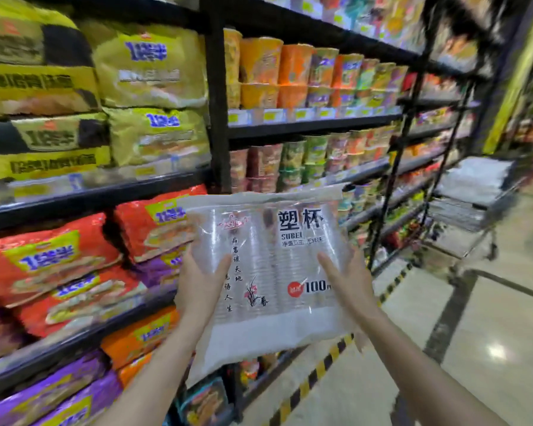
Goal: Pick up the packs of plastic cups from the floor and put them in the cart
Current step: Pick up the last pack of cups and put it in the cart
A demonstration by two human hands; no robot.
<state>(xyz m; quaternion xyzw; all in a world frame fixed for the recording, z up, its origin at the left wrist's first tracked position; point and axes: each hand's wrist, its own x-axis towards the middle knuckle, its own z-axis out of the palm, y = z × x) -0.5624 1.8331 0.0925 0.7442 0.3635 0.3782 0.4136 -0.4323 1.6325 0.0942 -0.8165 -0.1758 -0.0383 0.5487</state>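
Item: pack of clear plastic cups, soft bag, printed face toward the camera. Location: held upright at chest height in the aisle, off the floor, well short of the cart at the right.

Left hand: grips the pack's left edge, thumb across the front, fingers behind. Right hand: grips the right edge the same way, thumb on the front. Neither hand is free.

Cart: already holds what look like similar clear packs, stacked high; blurred, so the count cannot be told.

Surroundings: shelf of noodle tubs and bags close on the left.

Step in hand, as judged: carry to cart. Handling advice: keep both hands on the edges, since the loose film likely sags; press lightly, thin cups probably crush. Swing clear of the shelf and lay the pack flat on the stack so it does not slide off.
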